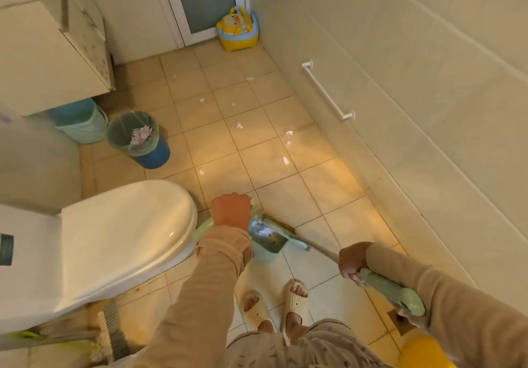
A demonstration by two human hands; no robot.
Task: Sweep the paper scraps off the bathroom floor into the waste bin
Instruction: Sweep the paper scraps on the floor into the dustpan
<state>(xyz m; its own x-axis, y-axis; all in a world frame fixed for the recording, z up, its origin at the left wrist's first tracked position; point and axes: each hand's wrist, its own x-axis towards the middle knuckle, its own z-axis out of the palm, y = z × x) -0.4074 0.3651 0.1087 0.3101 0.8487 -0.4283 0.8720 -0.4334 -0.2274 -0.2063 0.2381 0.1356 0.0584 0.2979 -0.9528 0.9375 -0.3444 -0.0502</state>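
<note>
Nearest the camera, a pair of cream slide sandals (281, 303) stands on the beige tiled floor (328, 184), and just above them both beige-sleeved arms reach forward. The right hand (353, 262) has its fingers wrapped tight around the pale green grip of a long-handled broom (391, 292), whose brown bristles (281, 224) rest on the tiles at the mouth of a pale blue-green plastic dustpan (267, 239). The left hand (231, 210) is closed in a fist over the dustpan's upright handle, holding it just beside the white toilet (114, 239). A small clump of white paper already lies in the pan, so this looks like the gathering step, only partly done. Torn white paper scraps (285, 160) lie scattered well apart over the tiles farther ahead, small, crumpled and light; they will likely flutter, so short, gentle strokes toward the pan seem called for, moving pan and broom forward. The round blue waste bin with a clear liner (140, 139), already holding some paper, stands to the left beyond the toilet, near a pale green bucket (80, 123); the pan must be carried there level and tipped.
</note>
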